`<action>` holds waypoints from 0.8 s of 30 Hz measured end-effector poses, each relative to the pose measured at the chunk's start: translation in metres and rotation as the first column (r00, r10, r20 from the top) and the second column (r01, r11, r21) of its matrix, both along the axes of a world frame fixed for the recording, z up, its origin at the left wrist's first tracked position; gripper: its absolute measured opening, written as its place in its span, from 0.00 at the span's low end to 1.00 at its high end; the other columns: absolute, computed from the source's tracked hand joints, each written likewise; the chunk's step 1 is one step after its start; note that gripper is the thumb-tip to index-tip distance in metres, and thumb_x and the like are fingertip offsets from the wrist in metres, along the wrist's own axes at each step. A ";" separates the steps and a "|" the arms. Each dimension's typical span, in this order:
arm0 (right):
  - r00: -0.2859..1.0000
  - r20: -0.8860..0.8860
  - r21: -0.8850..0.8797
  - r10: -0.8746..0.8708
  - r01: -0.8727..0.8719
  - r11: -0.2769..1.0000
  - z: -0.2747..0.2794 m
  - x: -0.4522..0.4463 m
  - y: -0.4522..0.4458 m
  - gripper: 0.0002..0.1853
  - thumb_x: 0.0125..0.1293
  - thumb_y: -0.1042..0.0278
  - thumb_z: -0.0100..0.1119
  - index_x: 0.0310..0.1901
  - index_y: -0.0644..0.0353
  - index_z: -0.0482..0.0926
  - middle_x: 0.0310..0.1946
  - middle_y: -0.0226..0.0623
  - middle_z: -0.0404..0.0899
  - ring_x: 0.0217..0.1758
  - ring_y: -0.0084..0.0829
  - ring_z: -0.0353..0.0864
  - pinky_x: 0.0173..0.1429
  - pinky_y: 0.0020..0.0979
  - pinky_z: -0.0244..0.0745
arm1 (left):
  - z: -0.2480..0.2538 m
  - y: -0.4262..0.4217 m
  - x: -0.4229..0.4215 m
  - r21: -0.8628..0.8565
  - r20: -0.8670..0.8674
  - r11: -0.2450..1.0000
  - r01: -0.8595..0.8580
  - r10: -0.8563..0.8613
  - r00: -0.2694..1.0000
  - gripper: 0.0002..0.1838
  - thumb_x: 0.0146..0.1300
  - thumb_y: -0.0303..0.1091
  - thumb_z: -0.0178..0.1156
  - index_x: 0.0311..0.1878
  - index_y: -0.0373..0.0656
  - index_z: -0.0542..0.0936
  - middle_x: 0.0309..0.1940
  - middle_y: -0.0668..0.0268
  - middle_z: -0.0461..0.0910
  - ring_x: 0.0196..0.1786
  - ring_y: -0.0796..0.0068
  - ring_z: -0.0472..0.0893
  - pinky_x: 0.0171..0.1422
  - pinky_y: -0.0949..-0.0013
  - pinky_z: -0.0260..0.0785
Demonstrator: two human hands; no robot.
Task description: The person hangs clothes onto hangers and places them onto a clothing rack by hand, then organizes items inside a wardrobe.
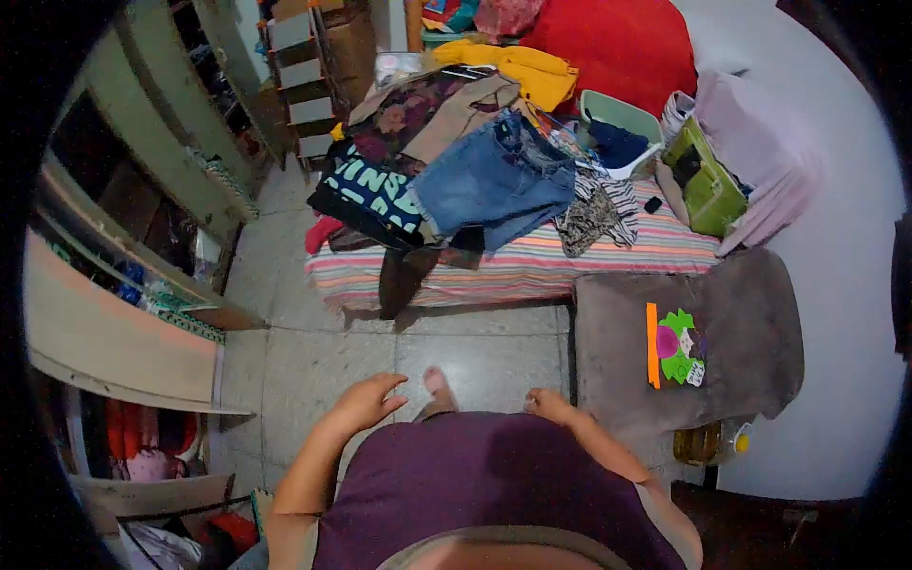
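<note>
My left hand (370, 401) hangs in front of my body over the tiled floor, thumb and fingers apart, holding nothing. On the other side my right hand (551, 405) is held loosely bent near the grey chair's edge, and I see nothing in it. Neither hand touches the bed. Ahead on the bed lie denim shorts (499, 180), a dark shirt with pale lettering (372, 198), a floral garment (399, 116), a yellow garment (518, 71) and a zebra-print cloth (608, 214), heaped together.
A striped bedcover (532, 269) covers the bed. Behind the heap stand a pale green basket (622, 109) and a green bag (708, 180). A grey padded chair (613, 370) carries a colourful paper cutout (679, 347). Open cabinets (123, 323) line the left; tiled floor (304, 356) lies between.
</note>
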State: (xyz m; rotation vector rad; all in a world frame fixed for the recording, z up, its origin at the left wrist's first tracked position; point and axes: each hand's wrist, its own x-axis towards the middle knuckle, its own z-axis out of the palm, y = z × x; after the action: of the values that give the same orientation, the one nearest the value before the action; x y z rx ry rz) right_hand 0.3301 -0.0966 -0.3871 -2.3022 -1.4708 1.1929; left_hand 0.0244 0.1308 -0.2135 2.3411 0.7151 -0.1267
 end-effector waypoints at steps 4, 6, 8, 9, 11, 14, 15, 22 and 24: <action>0.988 -0.135 0.049 -0.073 0.080 0.996 -0.031 0.018 0.018 0.18 0.57 0.56 0.57 0.43 0.63 0.76 0.33 0.49 0.79 0.38 0.44 0.79 0.44 0.37 0.72 | -0.023 0.043 0.030 0.021 -0.064 0.997 0.073 -0.072 0.995 0.22 0.58 0.41 0.58 0.55 0.44 0.72 0.49 0.53 0.75 0.50 0.53 0.75 0.53 0.59 0.68; 0.975 -0.193 0.058 -0.114 0.127 0.990 -0.038 0.028 0.043 0.18 0.57 0.56 0.57 0.42 0.63 0.76 0.32 0.48 0.79 0.37 0.43 0.79 0.43 0.36 0.72 | -0.035 0.072 0.041 0.023 -0.063 0.997 0.074 -0.073 0.995 0.22 0.58 0.41 0.58 0.54 0.43 0.72 0.47 0.52 0.75 0.50 0.52 0.74 0.52 0.58 0.68; 0.903 -0.418 0.136 -0.103 0.175 0.975 -0.123 0.055 0.067 0.17 0.57 0.57 0.56 0.41 0.63 0.76 0.30 0.48 0.79 0.36 0.44 0.79 0.42 0.37 0.71 | -0.056 0.104 0.046 0.011 -0.031 0.998 0.058 -0.057 0.998 0.21 0.57 0.41 0.58 0.53 0.42 0.73 0.44 0.51 0.75 0.48 0.50 0.74 0.51 0.57 0.67; 0.918 -0.393 0.168 -0.060 0.136 0.976 -0.125 0.068 0.086 0.16 0.57 0.58 0.56 0.40 0.63 0.76 0.30 0.49 0.78 0.36 0.45 0.78 0.41 0.38 0.71 | -0.065 0.122 0.048 0.050 -0.045 0.998 0.044 -0.041 0.998 0.21 0.57 0.41 0.58 0.53 0.43 0.73 0.45 0.51 0.75 0.48 0.50 0.74 0.51 0.57 0.67; 0.977 -0.207 0.200 0.052 -0.010 0.980 -0.077 0.080 0.135 0.15 0.57 0.60 0.54 0.38 0.64 0.76 0.29 0.49 0.78 0.35 0.47 0.77 0.39 0.39 0.70 | -0.080 0.152 0.052 0.113 -0.076 0.994 0.011 -0.002 0.997 0.21 0.57 0.41 0.58 0.52 0.43 0.73 0.46 0.51 0.75 0.49 0.50 0.74 0.51 0.57 0.67; 0.996 -0.006 0.269 0.094 -0.089 0.959 -0.012 0.095 0.208 0.13 0.57 0.62 0.53 0.35 0.64 0.75 0.30 0.50 0.78 0.34 0.49 0.77 0.37 0.41 0.69 | -0.055 0.186 0.070 0.084 -0.080 0.991 -0.106 0.113 0.990 0.21 0.57 0.40 0.58 0.53 0.44 0.73 0.47 0.51 0.75 0.49 0.50 0.74 0.52 0.57 0.67; 0.997 0.013 0.317 0.075 -0.075 0.946 -0.002 0.101 0.231 0.12 0.57 0.63 0.52 0.34 0.65 0.75 0.30 0.50 0.77 0.34 0.49 0.76 0.37 0.41 0.69 | -0.056 0.198 0.071 0.092 -0.045 0.989 -0.117 0.122 0.992 0.21 0.56 0.39 0.58 0.52 0.43 0.73 0.47 0.51 0.75 0.50 0.51 0.74 0.52 0.57 0.67; 0.997 -0.070 0.506 0.028 0.011 0.863 0.042 0.128 0.335 0.11 0.57 0.64 0.54 0.34 0.65 0.76 0.28 0.46 0.77 0.32 0.41 0.78 0.36 0.38 0.70 | -0.054 0.244 0.094 0.065 -0.052 0.981 -0.182 0.185 0.981 0.21 0.57 0.39 0.58 0.53 0.41 0.72 0.50 0.53 0.74 0.53 0.53 0.73 0.55 0.59 0.66; 0.989 -0.111 0.478 0.096 -0.032 0.878 0.026 0.144 0.355 0.10 0.58 0.66 0.54 0.34 0.65 0.76 0.25 0.43 0.76 0.30 0.34 0.77 0.34 0.35 0.70 | -0.054 0.247 0.093 0.009 0.022 0.974 -0.224 0.224 0.974 0.22 0.57 0.39 0.58 0.53 0.41 0.72 0.51 0.52 0.74 0.53 0.53 0.73 0.56 0.60 0.65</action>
State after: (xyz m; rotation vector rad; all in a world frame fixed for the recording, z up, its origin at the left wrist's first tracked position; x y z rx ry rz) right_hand 0.4738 0.2583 -0.3613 -1.8236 -1.5870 0.8513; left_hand 0.1176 0.3781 -0.2680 2.2500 0.9656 0.0023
